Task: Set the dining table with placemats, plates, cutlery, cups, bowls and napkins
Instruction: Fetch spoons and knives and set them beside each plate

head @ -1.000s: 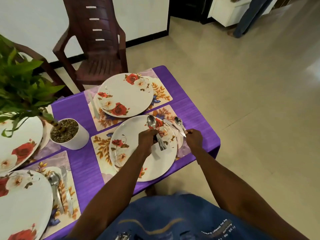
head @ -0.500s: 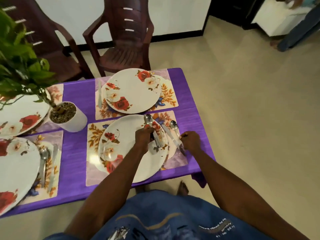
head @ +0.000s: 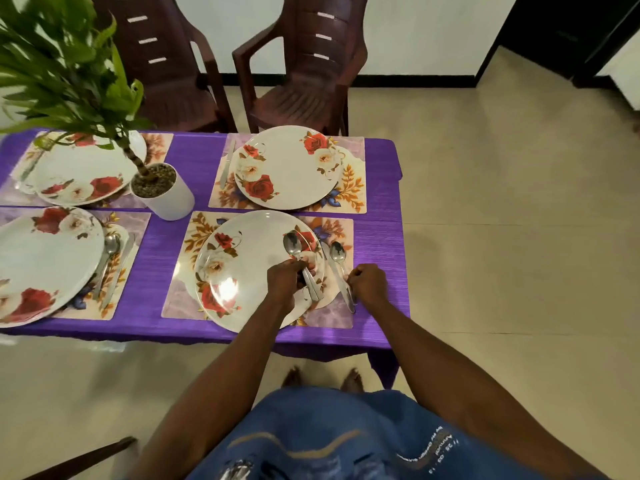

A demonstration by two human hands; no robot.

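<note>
The near right floral plate [head: 249, 271] lies on a leaf-print placemat [head: 197, 237] on the purple table [head: 377, 237]. My left hand [head: 287, 282] hovers over the plate's right side, shut on a bundle of cutlery with a spoon [head: 292, 244] sticking out forward. My right hand [head: 367, 284] rests at the placemat's right edge, fingers closed on the handles of a spoon [head: 337, 252] and a knife [head: 341, 282] that lie on the mat beside the plate.
Three more floral plates sit on placemats: far right [head: 287, 168] with a knife [head: 227, 168] at its left, near left [head: 45, 265] with spoon and knife [head: 110, 261], far left [head: 79, 174]. A potted plant [head: 162, 192] stands mid-table. Two brown chairs [head: 304, 64] behind.
The view has swung left and pulled back, showing more of the table. My right hand has slid down to the cutlery handles on the mat; my left hand still holds its bundle.
</note>
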